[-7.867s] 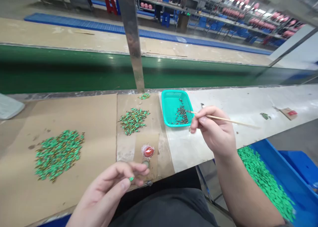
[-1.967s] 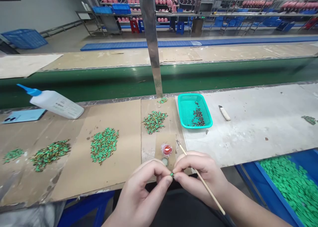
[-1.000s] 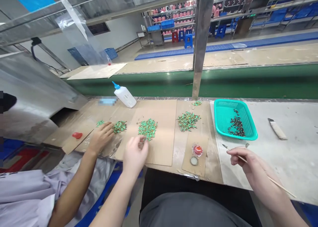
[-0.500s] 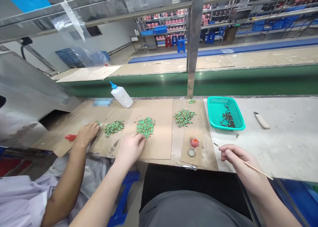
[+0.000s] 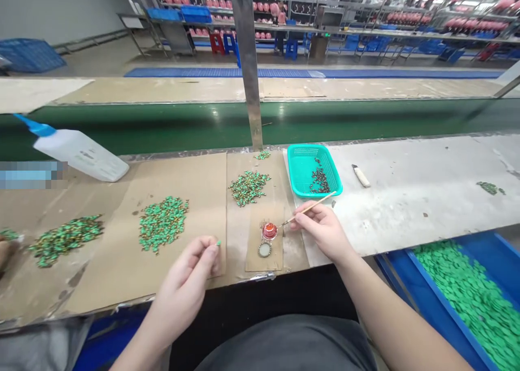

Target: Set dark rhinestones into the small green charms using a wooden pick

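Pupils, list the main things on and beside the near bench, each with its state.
Left hand: pinching a green piece
Right hand: gripping the brush
Brush: slanted, tip at the red dish
Red dish: uncovered
Crimped cap: lying on cardboard
Teal basket: partly filled with dark bits
White bottle: blue nozzle fitted
Blue bin: holding many green discs
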